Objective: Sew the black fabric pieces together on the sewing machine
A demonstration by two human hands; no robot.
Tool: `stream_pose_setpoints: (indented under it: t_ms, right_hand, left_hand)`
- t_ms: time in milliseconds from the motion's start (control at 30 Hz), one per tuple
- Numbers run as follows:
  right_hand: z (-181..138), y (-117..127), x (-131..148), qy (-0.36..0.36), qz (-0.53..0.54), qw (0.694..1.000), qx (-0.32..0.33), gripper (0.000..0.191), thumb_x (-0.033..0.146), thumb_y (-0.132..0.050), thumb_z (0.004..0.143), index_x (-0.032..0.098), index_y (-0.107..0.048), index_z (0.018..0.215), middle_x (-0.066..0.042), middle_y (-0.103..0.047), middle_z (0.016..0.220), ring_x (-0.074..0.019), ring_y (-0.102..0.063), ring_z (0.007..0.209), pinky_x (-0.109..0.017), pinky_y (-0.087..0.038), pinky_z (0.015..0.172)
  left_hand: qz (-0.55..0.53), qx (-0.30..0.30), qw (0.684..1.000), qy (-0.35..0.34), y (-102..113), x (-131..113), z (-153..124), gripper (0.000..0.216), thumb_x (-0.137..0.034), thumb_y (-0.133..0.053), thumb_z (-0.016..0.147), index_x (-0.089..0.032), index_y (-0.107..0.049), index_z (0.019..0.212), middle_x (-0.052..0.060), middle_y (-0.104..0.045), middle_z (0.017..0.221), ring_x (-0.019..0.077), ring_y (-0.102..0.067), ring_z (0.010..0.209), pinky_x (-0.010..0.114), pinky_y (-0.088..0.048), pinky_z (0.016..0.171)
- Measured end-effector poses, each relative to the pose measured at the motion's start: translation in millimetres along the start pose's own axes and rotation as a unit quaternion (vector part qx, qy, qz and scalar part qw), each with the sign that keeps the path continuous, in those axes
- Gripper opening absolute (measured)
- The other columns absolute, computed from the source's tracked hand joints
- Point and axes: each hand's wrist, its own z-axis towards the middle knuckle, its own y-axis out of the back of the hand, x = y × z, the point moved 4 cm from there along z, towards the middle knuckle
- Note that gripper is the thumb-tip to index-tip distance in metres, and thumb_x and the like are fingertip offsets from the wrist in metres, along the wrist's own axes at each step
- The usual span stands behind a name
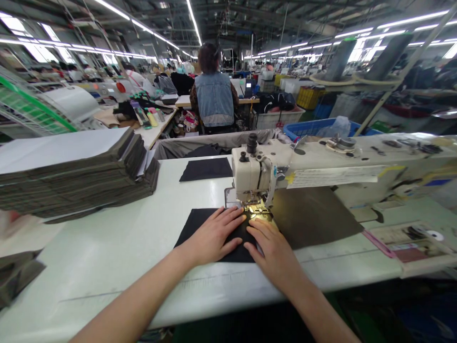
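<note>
1. The fingers of the left hand are laid flat and slightly spread on a dark cloth panel, thumb held apart; those of the right hand are rested close together, thumb also apart. Nothing is seen pinched by either hand.

2. The dark cloth panel is spread on the pale table, its far right part set against the lit metal fitting beneath the head of the sewing machine.

3. Judged by its look, the panel is light, pliable and hardly fragile, though easily slid on so smooth a top; it is best steadied by flat fingertips short of the fitting, or lifted by its left corners.

4. Counted around the hands: 1 panel beneath them, 1 dark piece beyond, 1 brown sheet to the right, 1 machine. At left, 1 tall stack is seen, its layers too blurred to be counted.

5. Farther off, 2 thread cones, 1 blue basket and, back turned, 1 co-worker in a denim vest are shown.
</note>
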Motion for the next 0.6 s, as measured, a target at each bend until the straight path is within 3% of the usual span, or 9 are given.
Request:
stream_pose_setpoints:
  t_ms: [233, 400, 500, 600]
  right_hand:
    - [-1.4, 0.9, 3.0, -0.002, -0.001, 1.000, -0.003, 0.030, 0.019, -0.060, 0.092, 0.013, -0.065, 0.121, -0.015, -0.066, 0.128, -0.0290, -0.058, 0.124, -0.049, -0.051, 0.105]
    - [-31.4, 43.2, -13.6, 0.017, 0.001, 1.000, -0.022, 0.022, 0.018, -0.052, 0.096, 0.017, -0.064, 0.114, -0.011, -0.070, 0.109, -0.0230, -0.066, 0.101, -0.039, -0.056, 0.091]
    - [-47.3, 68.7, -35.2, 0.033, -0.069, 0.997, -0.008, 0.018, 0.018, -0.050, 0.096, 0.018, -0.065, 0.107, -0.009, -0.067, 0.102, -0.0235, -0.064, 0.094, -0.039, -0.054, 0.084]
    - [-49.4, 77.3, -51.0, 0.067, -0.124, 0.990, 0.012, 0.016, 0.014, -0.049, 0.094, 0.018, -0.064, 0.097, -0.008, -0.066, 0.097, -0.0230, -0.063, 0.089, -0.038, -0.051, 0.080]
  left_hand:
    - [0.024, -0.003, 1.000, -0.003, 2.9, -2.5, 0.8, 0.052, -0.041, -0.053, 0.100, -0.020, -0.047, 0.147, 0.012, -0.039, 0.159, 0.0299, -0.032, 0.148, 0.056, -0.025, 0.120]
    - [-0.006, 0.020, 0.994, -0.105, -1.4, -35.1, -22.3, 0.043, -0.014, -0.045, 0.100, -0.023, -0.056, 0.140, 0.009, -0.056, 0.147, 0.0270, -0.047, 0.139, 0.051, -0.034, 0.118]
    - [-0.012, 0.031, 0.993, -0.117, -3.7, -46.2, -33.8, 0.046, -0.012, -0.043, 0.100, -0.020, -0.052, 0.144, 0.010, -0.056, 0.146, 0.0305, -0.047, 0.139, 0.052, -0.039, 0.115]
    - [-0.018, 0.023, 0.993, -0.113, -2.6, -48.5, -36.3, 0.048, -0.011, -0.043, 0.099, -0.021, -0.050, 0.145, 0.010, -0.054, 0.148, 0.0300, -0.046, 0.140, 0.053, -0.037, 0.116]
